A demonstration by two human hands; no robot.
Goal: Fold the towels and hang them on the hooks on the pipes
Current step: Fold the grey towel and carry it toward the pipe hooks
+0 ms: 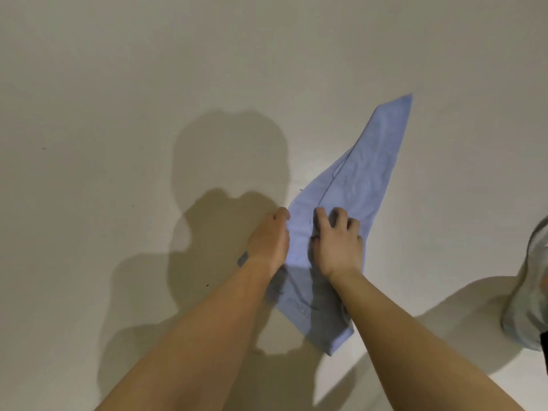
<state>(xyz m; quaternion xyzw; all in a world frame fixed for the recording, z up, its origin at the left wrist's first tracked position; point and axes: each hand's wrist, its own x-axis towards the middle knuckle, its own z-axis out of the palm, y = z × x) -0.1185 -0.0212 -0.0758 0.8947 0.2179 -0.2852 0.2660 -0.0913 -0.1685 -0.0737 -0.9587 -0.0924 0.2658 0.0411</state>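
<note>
Here, towel (355, 185): a light blue cloth is laid flat on the pale surface, right of centre. It is folded into a long narrow shape that runs slantwise, with one pointed end far up to the right and the other end near, between the forearms.
crease: a dark line is seen along the towel's length, from the right hand's fingertips up toward the far end.
left hand (268, 241): set against the towel's left edge, back turned up and outward. Its fingers are mostly hidden, so it cannot be told whether the edge is gripped or only touched.
right hand (338, 241): placed on the towel's middle, fingers curled, the cloth at the crease pinched between thumb and forefinger.
surface (118, 84): plain and beige; whether it is a bench or the floor cannot be told.
shadows (231, 161): a head and arms are cast to the left of the towel.
grey cloth (530, 292): partly seen at the right edge, well apart from the towel.
</note>
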